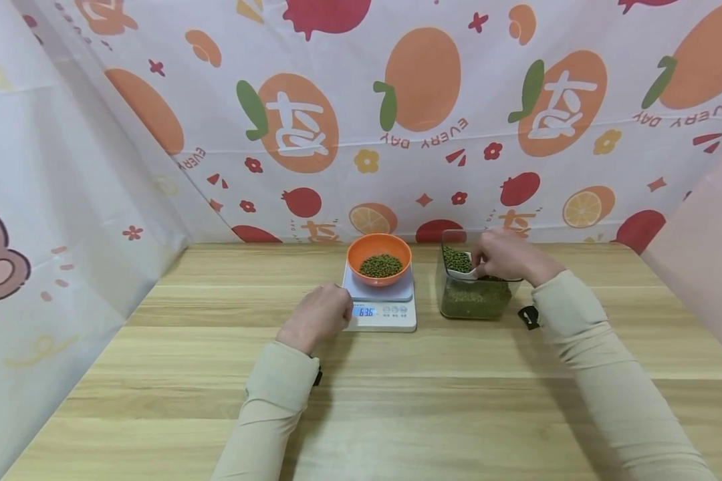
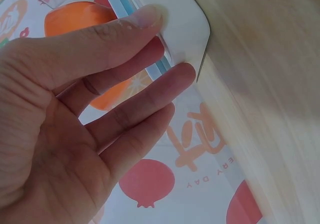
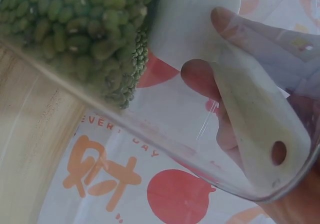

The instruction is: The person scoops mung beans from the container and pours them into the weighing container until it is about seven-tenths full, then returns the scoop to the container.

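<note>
An orange bowl (image 1: 380, 242) with green mung beans (image 1: 381, 266) in it stands on a white kitchen scale (image 1: 391, 323); the display looks like 63.6. My left hand (image 1: 320, 312) is at the scale's left edge, its thumb and fingertips against the corner in the left wrist view, fingers loosely bent. To the right, my right hand (image 1: 505, 257) reaches into a clear container (image 1: 475, 304) of mung beans. It pinches a white scoop (image 3: 260, 109), whose handle with a hole shows through the container wall. The scoop's front lies by the beans (image 3: 75, 29).
A small black object (image 1: 529, 317) is beside the right wrist, right of the container. Behind the wooden table (image 1: 421, 414) hangs a fruit-patterned cloth (image 1: 349, 180), close to the bowl and container. Another printed cloth (image 1: 78, 174) covers the left side.
</note>
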